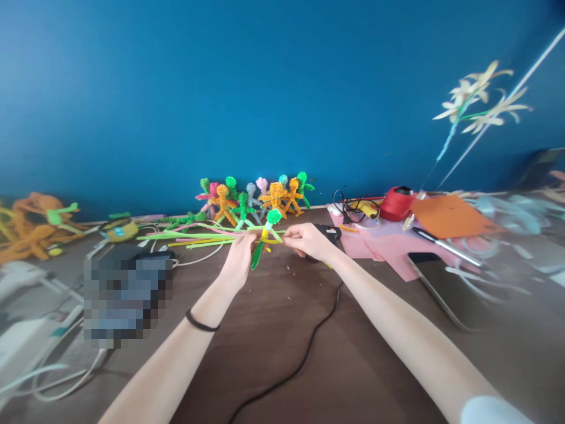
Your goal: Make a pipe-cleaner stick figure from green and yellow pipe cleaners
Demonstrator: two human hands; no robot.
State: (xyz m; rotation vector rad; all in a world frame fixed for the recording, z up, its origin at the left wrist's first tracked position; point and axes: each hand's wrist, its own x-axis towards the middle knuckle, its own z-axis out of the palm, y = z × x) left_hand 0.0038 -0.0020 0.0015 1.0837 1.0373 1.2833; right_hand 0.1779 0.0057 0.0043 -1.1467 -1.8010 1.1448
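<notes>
Between my hands is a small pipe-cleaner figure (265,233) with a round green head, a yellow middle and a dark green limb hanging down. My left hand (241,254) is closed round its left side, fingertips partly hidden behind it. At its other side, my right hand (303,240) pinches the end of a light green limb between thumb and fingers. Just beyond stand several finished-looking pipe-cleaner figures (276,196) in green, orange, pink and grey, by the blue wall. Loose pipe cleaners (203,238) in green, yellow and pink lie left of my left hand.
A dark object (329,233) sits behind my right hand, with a black cable (309,347) crossing the brown table. At right are a red thread spool (396,203), orange sheet (454,214), pen (448,246) and phone (445,288). Orange pipe cleaners (37,224) lie far left.
</notes>
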